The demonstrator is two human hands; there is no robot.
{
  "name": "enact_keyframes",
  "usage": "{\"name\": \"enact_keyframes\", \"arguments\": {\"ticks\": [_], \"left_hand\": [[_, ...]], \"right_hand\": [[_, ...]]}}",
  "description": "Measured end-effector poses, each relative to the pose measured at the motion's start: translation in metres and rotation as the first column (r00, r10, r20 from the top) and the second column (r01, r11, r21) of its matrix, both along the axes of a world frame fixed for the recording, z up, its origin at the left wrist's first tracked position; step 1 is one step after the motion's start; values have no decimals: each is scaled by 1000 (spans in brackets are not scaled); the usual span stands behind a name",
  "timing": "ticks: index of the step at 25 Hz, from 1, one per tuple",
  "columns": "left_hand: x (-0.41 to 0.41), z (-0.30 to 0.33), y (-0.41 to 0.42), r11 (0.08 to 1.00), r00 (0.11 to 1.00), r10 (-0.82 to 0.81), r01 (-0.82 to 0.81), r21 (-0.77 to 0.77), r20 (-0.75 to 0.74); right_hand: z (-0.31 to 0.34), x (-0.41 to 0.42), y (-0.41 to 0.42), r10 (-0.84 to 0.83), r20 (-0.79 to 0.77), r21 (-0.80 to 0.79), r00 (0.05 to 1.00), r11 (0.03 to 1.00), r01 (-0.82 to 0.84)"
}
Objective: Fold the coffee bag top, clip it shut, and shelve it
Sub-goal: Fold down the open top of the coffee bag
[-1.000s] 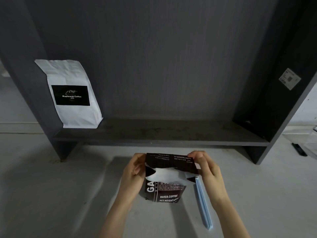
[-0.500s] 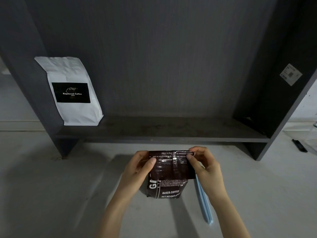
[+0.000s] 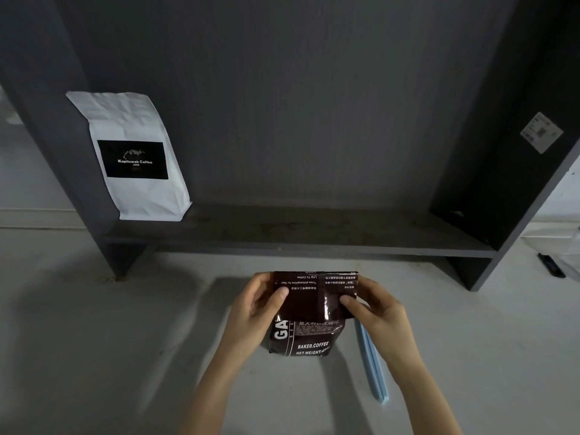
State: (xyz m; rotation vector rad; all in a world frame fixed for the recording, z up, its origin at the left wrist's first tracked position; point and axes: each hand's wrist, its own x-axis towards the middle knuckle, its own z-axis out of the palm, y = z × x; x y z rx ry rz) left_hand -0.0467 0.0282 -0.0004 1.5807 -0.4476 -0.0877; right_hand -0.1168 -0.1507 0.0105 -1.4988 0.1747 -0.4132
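Observation:
A dark brown coffee bag [image 3: 309, 337] with white lettering stands on the pale floor in front of me. Its top flap is folded down towards me over the front. My left hand [image 3: 257, 304] grips the flap's left edge, thumb pressed on the front. My right hand [image 3: 373, 309] grips the right edge, thumb on the fold. A long light-blue clip [image 3: 373, 368] lies on the floor just right of the bag, partly behind my right wrist. The dark grey shelf [image 3: 314, 238] stands beyond the bag.
A white coffee bag [image 3: 135, 158] with a black label stands at the shelf's left end, against the side panel. The right side panel carries a small white sticker [image 3: 541, 131]. A dark small object [image 3: 552, 269] lies on the floor far right.
The flap showed its white inner side a second ago; it has been folded down flat, and both thumbs now press it against the bag's front.

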Motion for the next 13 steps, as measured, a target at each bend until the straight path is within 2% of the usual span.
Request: {"name": "enact_keyframes", "arguments": {"ticks": [3,5,10,13], "left_hand": [[1,-7,4,996,998,-52,55,72,-47],[3,-11,4,993,998,-36,42,107,-51],[4,-16,-6,991,993,115,-114,65,-2],[6,-18,-9,986,987,160,-159,49,-18]], "right_hand": [[-5,6,1,-85,-21,-79,996,993,83],[-8,9,4,-122,-37,-70,992,990,119],[-13,16,8,-178,-33,-86,984,981,174],[-18,15,13,-166,-64,-26,984,986,164]]}}
